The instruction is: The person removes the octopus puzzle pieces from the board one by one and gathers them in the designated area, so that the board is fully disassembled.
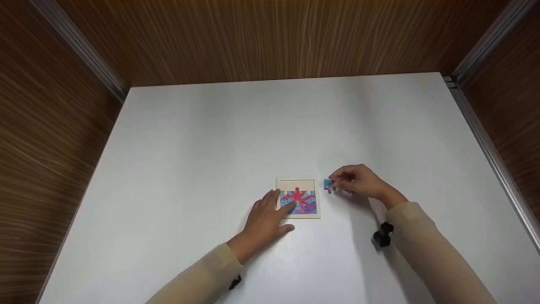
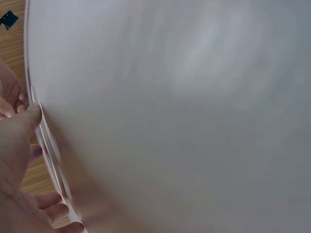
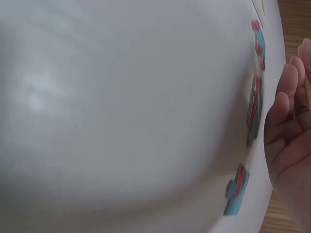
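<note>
A square wooden puzzle board (image 1: 298,215) with a red octopus picture lies on the table, its top strip showing bare wood. My left hand (image 1: 265,219) rests on the board's left side, fingers spread, one finger reaching onto the picture. In the left wrist view, the left hand (image 2: 19,160) spans the board's edge. My right hand (image 1: 358,181) hovers right of the board, fingers loosely bent, beside a blue-and-red puzzle piece (image 1: 328,185). Further puzzle pieces (image 3: 236,191) lie below the right hand (image 3: 291,126) in the right wrist view; its thumb is hidden there.
The white table (image 1: 236,139) is bounded by wood-grain panels (image 1: 270,42) at the back and both sides. Metal rails (image 1: 489,139) run along the corners and right edge. A black device (image 1: 383,234) sits at the right wrist.
</note>
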Demonstrator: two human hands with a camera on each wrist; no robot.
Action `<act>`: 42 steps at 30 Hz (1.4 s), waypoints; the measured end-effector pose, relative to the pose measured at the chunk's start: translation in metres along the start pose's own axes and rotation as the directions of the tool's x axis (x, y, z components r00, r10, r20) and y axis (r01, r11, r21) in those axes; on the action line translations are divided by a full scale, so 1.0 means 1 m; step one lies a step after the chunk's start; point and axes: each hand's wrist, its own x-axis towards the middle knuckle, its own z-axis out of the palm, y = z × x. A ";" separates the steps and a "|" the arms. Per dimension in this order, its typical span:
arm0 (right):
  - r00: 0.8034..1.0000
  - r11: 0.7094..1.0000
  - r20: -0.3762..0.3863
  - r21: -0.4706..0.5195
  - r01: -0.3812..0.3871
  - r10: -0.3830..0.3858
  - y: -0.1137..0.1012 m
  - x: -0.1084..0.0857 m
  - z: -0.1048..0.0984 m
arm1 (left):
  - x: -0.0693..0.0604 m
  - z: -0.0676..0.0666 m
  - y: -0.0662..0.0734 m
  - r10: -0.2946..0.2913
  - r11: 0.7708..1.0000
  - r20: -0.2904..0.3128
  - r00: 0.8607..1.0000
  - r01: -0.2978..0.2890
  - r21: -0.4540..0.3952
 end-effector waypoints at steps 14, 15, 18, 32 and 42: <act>0.995 0.996 0.064 -0.027 0.081 -0.080 -0.014 0.014 0.024 | -0.014 -0.006 -0.021 0.035 0.999 0.018 0.999 -0.035 -0.014; 0.994 0.996 0.066 -0.034 0.087 -0.085 -0.014 0.015 0.026 | -0.014 -0.007 -0.022 0.038 0.999 0.021 0.999 -0.037 -0.017; 0.993 0.993 0.068 -0.048 0.104 -0.101 -0.018 0.019 0.031 | -0.015 -0.009 -0.025 0.043 0.999 0.034 0.998 -0.042 -0.031; 0.984 0.988 0.122 -0.070 0.137 -0.128 -0.041 0.041 0.060 | -0.017 -0.008 -0.032 0.071 0.997 0.079 0.994 -0.070 -0.017; 0.977 0.989 0.163 -0.027 0.144 -0.137 -0.048 0.047 0.077 | -0.018 -0.007 -0.033 0.104 0.995 0.048 0.993 -0.104 -0.011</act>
